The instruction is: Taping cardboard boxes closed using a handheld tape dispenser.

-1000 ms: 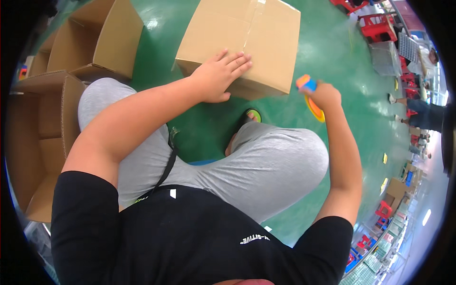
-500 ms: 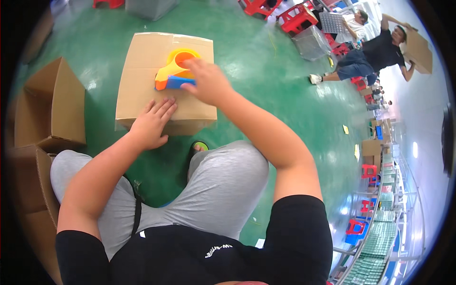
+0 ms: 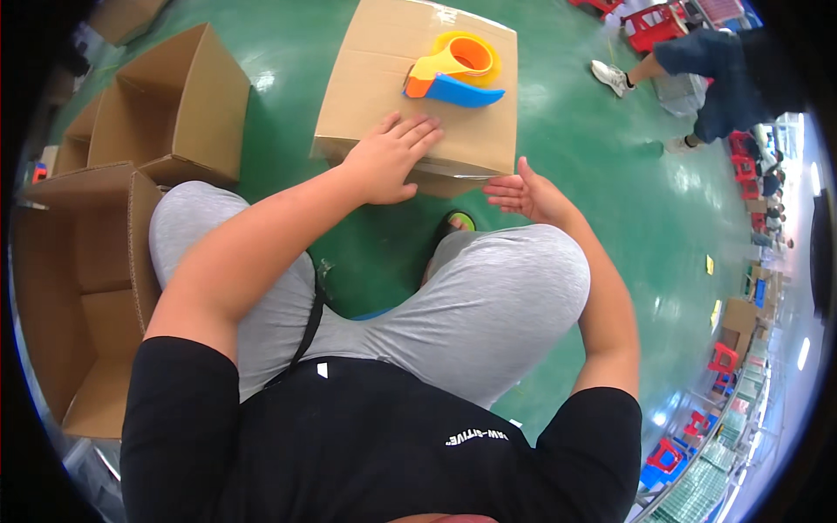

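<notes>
Cardboard box (image 3: 410, 78) under the flat, spread left hand (image 3: 388, 157); open right hand (image 3: 523, 193) beside it; steady both near corners, tape dispenser (image 3: 453, 65) resting on top.

A closed brown cardboard box (image 3: 410, 87) stands on the green floor (image 3: 575, 174) at about 12 o'clock from the seated person, its flat top facing up and its near edge just beyond the knees. On its top, toward the far right corner at roughly 1 o'clock, lies a tape dispenser (image 3: 453, 70) with an orange-yellow round body and a blue handle, lying on its side. The left hand (image 3: 388, 157) lies flat, palm down, on the box's near edge. The right hand (image 3: 523, 192), open with fingers spread, sits at the box's near right corner.
</notes>
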{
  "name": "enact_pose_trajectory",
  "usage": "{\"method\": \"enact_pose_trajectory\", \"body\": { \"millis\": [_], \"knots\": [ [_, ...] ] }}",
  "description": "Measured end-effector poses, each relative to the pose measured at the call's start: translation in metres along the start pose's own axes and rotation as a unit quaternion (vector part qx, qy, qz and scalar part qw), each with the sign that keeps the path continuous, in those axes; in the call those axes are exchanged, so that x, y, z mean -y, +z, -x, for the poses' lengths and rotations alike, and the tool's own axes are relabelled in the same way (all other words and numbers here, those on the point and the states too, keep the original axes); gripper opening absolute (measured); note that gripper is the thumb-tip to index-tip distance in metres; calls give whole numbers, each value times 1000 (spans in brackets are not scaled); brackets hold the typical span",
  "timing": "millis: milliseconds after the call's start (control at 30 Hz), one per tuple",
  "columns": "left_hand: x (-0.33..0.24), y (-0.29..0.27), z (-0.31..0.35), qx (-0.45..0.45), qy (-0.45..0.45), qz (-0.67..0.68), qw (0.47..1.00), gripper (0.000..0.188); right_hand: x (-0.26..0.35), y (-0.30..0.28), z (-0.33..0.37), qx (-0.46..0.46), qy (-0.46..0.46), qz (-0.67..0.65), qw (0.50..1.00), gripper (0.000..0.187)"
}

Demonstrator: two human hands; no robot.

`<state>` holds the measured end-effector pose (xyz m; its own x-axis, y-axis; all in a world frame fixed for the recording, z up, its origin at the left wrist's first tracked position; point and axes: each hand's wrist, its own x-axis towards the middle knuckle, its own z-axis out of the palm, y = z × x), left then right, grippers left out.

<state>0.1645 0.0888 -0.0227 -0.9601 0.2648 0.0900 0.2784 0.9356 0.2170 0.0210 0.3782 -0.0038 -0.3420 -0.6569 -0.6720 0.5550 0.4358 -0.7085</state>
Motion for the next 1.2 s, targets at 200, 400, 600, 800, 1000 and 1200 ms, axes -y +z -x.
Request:
{"method": "enact_pose_trajectory", "body": {
  "millis": [200, 400, 600, 800, 1000, 1200],
  "knots": [
    [13, 1, 6, -38, 11, 53, 998, 80, -22, 4, -16, -81, 6, 6, 997, 56],
    [15, -42, 11, -278, -504, 271, 772, 47, -38, -16, -14, -130, -34, 69, 989, 44],
    [60, 12, 63, -178, -625, 546, 528, 63, -35, -11, -26, -163, -90, 168, 968, 42],
    [51, 23, 70, -211, -537, 658, 484, 56, -44, -12, -25, -174, -95, 130, 971, 42],
    [62, 34, 83, -238, -430, 484, 724, 30, -34, 2, -27, -224, -143, 228, 937, 35],
    [67, 33, 81, -182, -443, 226, 848, 41, -45, -12, -26, -351, -133, 359, 855, 27]
  ]
}}
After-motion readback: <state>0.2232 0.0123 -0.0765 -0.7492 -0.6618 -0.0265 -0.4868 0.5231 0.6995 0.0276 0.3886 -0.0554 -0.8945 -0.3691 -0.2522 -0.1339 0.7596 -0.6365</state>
